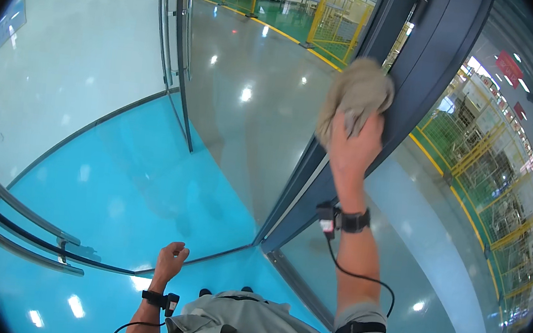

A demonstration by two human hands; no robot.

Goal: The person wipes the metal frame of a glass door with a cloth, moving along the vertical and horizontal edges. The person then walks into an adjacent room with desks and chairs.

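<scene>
My right hand (pixel 352 146) is raised and grips a crumpled beige cloth (pixel 355 91), pressing it against the dark frame (pixel 419 72) of a glass door. A black wrist strap with a small device and a cable sits on that forearm. My left hand (pixel 171 260) hangs low near my body, fingers loosely curled, holding nothing; it wears a similar black strap. The cloth covers my right fingertips.
Glass door panels (pixel 246 112) stand ahead and to the left, with a metal handle bar (pixel 26 232) at lower left. The floor is glossy blue and grey. Yellow safety fencing (pixel 337 18) stands beyond the glass and more on the right.
</scene>
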